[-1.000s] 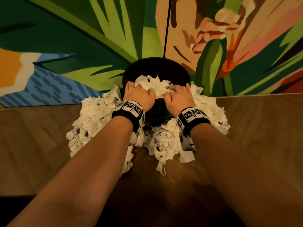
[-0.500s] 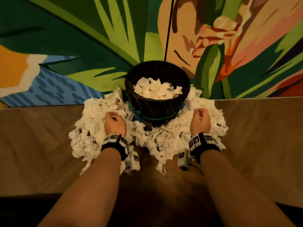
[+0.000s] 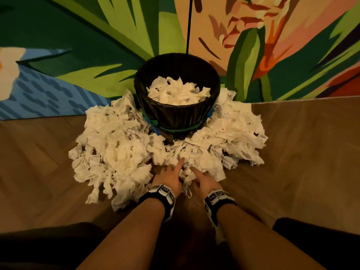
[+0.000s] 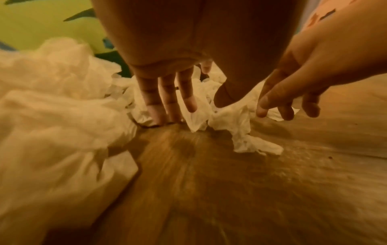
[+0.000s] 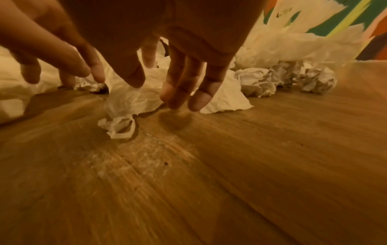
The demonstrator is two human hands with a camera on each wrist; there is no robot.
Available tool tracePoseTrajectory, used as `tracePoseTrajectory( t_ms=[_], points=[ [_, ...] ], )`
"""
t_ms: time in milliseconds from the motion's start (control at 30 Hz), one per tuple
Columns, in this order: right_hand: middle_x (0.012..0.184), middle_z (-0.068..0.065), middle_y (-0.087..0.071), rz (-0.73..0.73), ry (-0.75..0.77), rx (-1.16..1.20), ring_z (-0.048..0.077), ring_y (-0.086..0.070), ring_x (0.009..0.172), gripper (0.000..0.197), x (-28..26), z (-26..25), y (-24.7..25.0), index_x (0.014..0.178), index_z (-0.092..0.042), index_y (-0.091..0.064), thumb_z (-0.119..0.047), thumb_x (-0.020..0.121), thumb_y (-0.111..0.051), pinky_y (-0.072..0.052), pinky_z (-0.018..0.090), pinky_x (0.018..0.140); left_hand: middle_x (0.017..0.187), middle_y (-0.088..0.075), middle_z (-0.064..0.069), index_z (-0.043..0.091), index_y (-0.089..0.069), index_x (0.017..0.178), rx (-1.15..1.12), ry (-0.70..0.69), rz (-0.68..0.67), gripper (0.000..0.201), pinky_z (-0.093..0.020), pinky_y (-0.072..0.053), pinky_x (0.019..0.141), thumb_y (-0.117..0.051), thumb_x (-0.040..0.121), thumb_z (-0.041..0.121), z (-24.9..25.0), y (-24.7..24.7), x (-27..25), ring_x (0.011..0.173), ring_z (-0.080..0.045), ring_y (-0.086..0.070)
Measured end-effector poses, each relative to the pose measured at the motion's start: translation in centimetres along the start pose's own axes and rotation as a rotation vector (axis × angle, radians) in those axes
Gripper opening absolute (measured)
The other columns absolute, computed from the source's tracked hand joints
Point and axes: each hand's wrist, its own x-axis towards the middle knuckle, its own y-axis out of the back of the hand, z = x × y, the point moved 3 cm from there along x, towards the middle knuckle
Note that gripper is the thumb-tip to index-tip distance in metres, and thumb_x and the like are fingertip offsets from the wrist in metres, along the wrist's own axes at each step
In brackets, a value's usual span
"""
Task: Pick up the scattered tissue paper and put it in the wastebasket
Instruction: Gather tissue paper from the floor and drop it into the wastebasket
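A black wastebasket (image 3: 176, 114) stands against the painted wall, filled nearly to the rim with white tissue (image 3: 178, 93). More crumpled tissue paper (image 3: 116, 145) rings its base on the wooden floor. My left hand (image 3: 171, 176) and right hand (image 3: 202, 181) lie side by side at the near edge of the pile. Both have fingers stretched out around a small tissue clump (image 4: 228, 119). The left fingers (image 4: 167, 106) point straight down and touch the floor and paper. The right fingers (image 5: 184, 92) hover spread over the clump (image 5: 134, 99). Neither hand grips anything.
A colourful mural wall (image 3: 97, 45) rises right behind the basket. Bare wooden floor (image 3: 302, 152) stretches left, right and toward me. Tight paper balls (image 5: 314, 79) lie at the right of the pile. Dark shapes (image 3: 39, 240) fill the bottom corners of the head view.
My hands left the basket top, where they pressed tissue down, swung out to the pile's sides as fists, then came together at the near edge with fingers extended.
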Motion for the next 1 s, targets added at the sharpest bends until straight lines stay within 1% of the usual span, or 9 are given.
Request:
tracePoseTrajectory(
  t_ms=[100,200,300,467,567,733,800,900,1000],
  points=[
    [0.130,0.006,-0.059,-0.001,0.004,-0.052,0.025,-0.055,0.118,0.039,0.8,-0.1,0.4,0.137,-0.031,-0.052,-0.031,0.098,-0.048,-0.046,0.035,0.100,0.161,-0.020,-0.007,0.035,0.005,0.155,0.103,0.018,-0.096,0.081,-0.054,-0.026,0.114,-0.049,0.095,0.038,0.2,0.5,1.5,0.149,-0.035,-0.012],
    [0.113,0.005,-0.068,0.090,-0.040,0.135,0.023,-0.062,0.104,0.024,1.1,0.0,0.2,0.114,-0.023,-0.069,-0.025,0.098,-0.051,-0.050,0.032,0.092,0.157,-0.031,-0.008,0.021,-0.016,0.154,0.057,0.085,-0.015,0.066,-0.050,-0.034,0.111,-0.049,0.097,0.029,0.2,0.9,2.0,0.145,-0.032,-0.026],
    [0.110,0.007,-0.067,0.254,-0.192,0.438,0.025,-0.062,0.101,0.024,1.0,0.6,0.2,0.113,-0.016,-0.066,-0.023,0.099,-0.048,-0.048,0.030,0.086,0.136,-0.052,-0.011,0.017,-0.045,0.134,-0.109,0.093,0.069,0.044,-0.043,-0.047,0.097,-0.055,0.096,0.038,-0.3,0.9,1.7,0.123,-0.031,-0.051],
    [0.108,0.011,-0.071,0.284,-0.408,0.766,0.027,-0.065,0.099,0.046,1.2,1.5,0.4,0.120,-0.006,-0.065,-0.043,0.096,-0.052,-0.050,0.040,0.096,0.130,-0.049,-0.013,0.007,-0.056,0.107,-0.404,0.087,0.255,0.022,-0.034,-0.043,0.094,-0.050,0.098,0.026,-1.9,0.8,-0.2,0.117,-0.032,-0.052],
    [0.138,0.011,-0.056,0.339,-0.448,0.732,0.029,-0.056,0.123,0.051,1.2,1.9,1.0,0.137,-0.009,-0.053,-0.036,0.095,-0.059,-0.042,0.036,0.107,0.082,-0.054,-0.004,0.016,-0.045,0.084,-0.508,0.116,0.319,0.011,-0.028,-0.041,0.068,-0.051,0.093,0.017,-2.7,0.9,-1.2,0.083,-0.030,-0.060],
    [0.089,0.005,-0.055,0.456,-0.371,0.715,0.026,-0.054,0.085,0.009,1.1,2.0,1.0,0.100,-0.019,-0.043,-0.012,0.097,-0.048,-0.041,0.031,0.074,0.069,-0.053,-0.005,0.020,-0.042,0.096,-0.600,0.174,0.345,0.014,-0.027,-0.034,0.052,-0.043,0.094,0.006,-3.4,0.4,-2.0,0.059,-0.019,-0.051],
    [0.088,0.004,-0.054,0.410,-0.334,0.664,0.023,-0.056,0.077,0.018,0.7,2.1,0.5,0.110,-0.023,-0.040,-0.013,0.097,-0.045,-0.042,0.029,0.069,0.069,-0.056,-0.005,0.020,-0.044,0.098,-0.619,0.191,0.345,0.007,-0.027,-0.034,0.051,-0.045,0.095,0.013,-3.6,-0.1,-2.0,0.060,-0.021,-0.053],
    [0.086,-0.004,-0.057,0.252,-0.183,0.493,0.009,-0.057,0.067,0.027,0.0,1.5,-0.5,0.110,-0.039,-0.030,-0.041,0.093,-0.051,-0.044,0.024,0.057,0.073,-0.061,-0.001,0.023,-0.047,0.099,-0.567,0.214,0.308,0.007,-0.026,-0.038,0.053,-0.051,0.095,0.027,-4.0,-0.9,-1.9,0.061,-0.018,-0.058],
    [0.108,-0.008,-0.056,-0.044,-0.100,0.241,0.017,-0.062,0.095,0.063,-0.5,0.6,-2.4,0.123,-0.046,-0.032,-0.068,0.072,-0.062,-0.052,0.031,0.072,0.078,-0.064,-0.002,0.024,-0.050,0.105,-0.489,0.246,0.239,0.007,-0.028,-0.043,0.059,-0.048,0.098,0.024,-4.3,-1.8,-1.9,0.066,-0.019,-0.060]
  ],
)
